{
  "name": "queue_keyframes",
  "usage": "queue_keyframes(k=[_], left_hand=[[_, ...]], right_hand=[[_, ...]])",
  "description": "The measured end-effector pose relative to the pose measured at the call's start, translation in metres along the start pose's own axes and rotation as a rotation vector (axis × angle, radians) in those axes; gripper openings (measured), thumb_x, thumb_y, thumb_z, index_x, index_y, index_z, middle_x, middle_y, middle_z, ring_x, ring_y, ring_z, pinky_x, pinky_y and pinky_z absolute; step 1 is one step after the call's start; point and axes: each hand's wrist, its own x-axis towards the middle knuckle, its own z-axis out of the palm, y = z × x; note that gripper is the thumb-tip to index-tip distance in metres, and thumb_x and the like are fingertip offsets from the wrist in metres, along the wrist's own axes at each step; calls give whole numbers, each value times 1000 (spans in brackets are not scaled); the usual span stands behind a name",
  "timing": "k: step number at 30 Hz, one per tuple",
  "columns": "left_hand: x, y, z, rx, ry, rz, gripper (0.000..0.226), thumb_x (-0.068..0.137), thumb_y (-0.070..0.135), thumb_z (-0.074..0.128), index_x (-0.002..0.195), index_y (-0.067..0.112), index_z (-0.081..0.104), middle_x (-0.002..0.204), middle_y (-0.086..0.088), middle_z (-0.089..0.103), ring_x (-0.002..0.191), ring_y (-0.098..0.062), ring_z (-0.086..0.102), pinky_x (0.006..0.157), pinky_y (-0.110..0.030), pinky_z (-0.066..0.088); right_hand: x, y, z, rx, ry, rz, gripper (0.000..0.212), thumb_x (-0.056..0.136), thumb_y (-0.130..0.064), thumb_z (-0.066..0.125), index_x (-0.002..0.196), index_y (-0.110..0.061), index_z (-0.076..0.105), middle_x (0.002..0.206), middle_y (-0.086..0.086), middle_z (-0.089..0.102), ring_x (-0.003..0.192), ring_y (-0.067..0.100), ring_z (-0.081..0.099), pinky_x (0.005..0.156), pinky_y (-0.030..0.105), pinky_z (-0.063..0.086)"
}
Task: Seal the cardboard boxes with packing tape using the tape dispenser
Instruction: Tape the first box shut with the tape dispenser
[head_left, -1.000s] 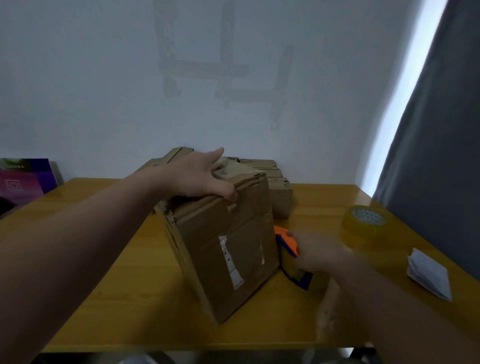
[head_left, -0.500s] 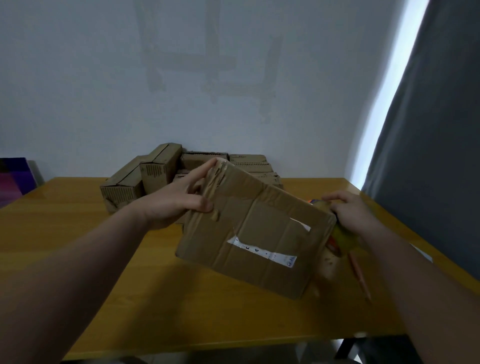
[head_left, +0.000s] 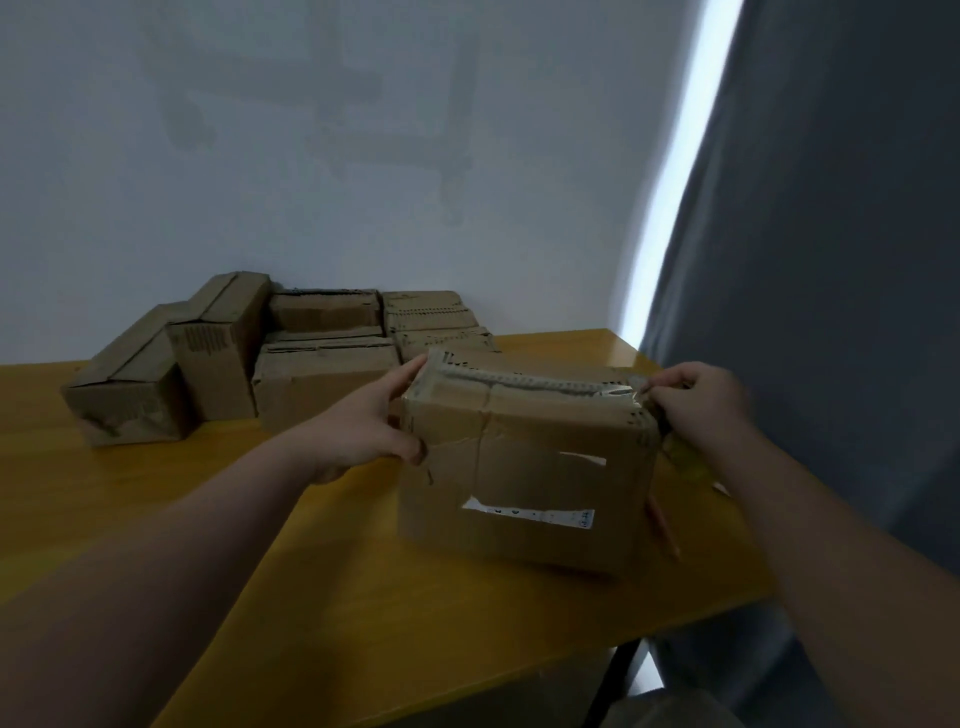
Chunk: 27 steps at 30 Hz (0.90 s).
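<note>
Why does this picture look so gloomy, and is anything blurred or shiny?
Head view: only the overexposed daylight strip beside the curtain gives strong light, so the table and stacked boxes stay dim. Head view: tape atop the held box glints. Head view: the right hand and the tape dispenser it grips are smeared, the left hand gripping the box sharper.

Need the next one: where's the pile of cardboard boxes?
Head view: the pile sits back left on the table, against the wall, behind the left hand.
</note>
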Motion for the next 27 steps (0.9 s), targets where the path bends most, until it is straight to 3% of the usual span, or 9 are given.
queue_keyframes(k=[3,7,10,12,14,18,23,27], left_hand=[[20,-2,4,240,188,49,94,71,-8,71,145,31,31,124,5,49,104,-18,54,72,-24,53],[42,3,18,715,628,113,59,83,3,58,136,24,47,125,-6,56,114,-29,51,83,-41,46],[46,15,39,805,672,173,52,87,6,48,137,20,48,134,-7,49,124,-29,38,94,-42,41],[45,29,57,919,633,226,43,92,22,48,135,23,50,140,-5,46,129,-26,35,104,-44,35],[47,44,79,997,480,239,46,95,43,41,138,27,45,148,-2,38,136,-22,30,114,-46,23],[57,61,115,1136,123,201,81,85,74,25,147,21,26,157,-6,18,144,-22,14,116,-55,4],[55,64,115,1190,34,142,72,89,58,40,147,18,24,150,-5,29,138,-20,27,116,-51,9],[37,67,87,1146,-107,99,73,92,47,47,152,22,15,158,1,15,143,-14,17,115,-46,1]], right_hand=[[-11,-1,-9,-33,36,-12,14,85,-15,61,83,-28,67,93,-4,62,87,18,56,69,28,42],[-26,-9,-13,-45,2,-46,18,86,-13,59,76,-24,69,73,-14,58,68,13,54,57,27,43],[-31,-14,-12,-39,-21,-39,22,86,-12,58,73,-26,68,74,-14,58,71,12,55,67,34,50],[-31,-13,-14,-30,-20,-36,21,86,-11,58,75,-27,68,75,-14,57,71,9,53,69,35,51],[-30,-11,-17,-27,-5,-38,20,86,-12,57,79,-27,69,78,-14,58,72,8,53,65,33,50],[-25,-8,-23,-39,49,-36,21,87,-13,56,83,-28,70,86,-6,63,71,13,55,55,27,42],[-14,-15,-30,1,217,-166,27,92,-12,46,86,-29,66,95,0,64,82,19,54,55,24,34],[-5,-31,-25,126,225,-349,27,93,-10,44,102,-19,68,89,-1,59,78,15,51,53,22,32]])
